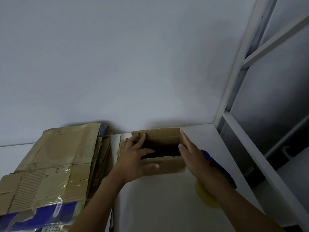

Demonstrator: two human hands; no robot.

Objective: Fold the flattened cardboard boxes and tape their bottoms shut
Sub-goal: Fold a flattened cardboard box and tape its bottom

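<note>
A small brown cardboard box (164, 136) stands opened up on the white table (158, 198), its dark inside facing me. My left hand (135, 156) lies over the box's left side, fingers spread across the left flap and thumb on the near flap. My right hand (195, 156) presses flat against the box's right side with straight fingers. A blue tape dispenser (217, 164) with a yellow roll (205, 196) lies on the table just right of the box, partly hidden under my right forearm.
A stack of flattened cardboard boxes (50, 168), some with old tape and blue print, fills the table's left part. A white wall (117, 64) rises right behind the table. A white metal shelf frame (234, 81) stands along the right edge.
</note>
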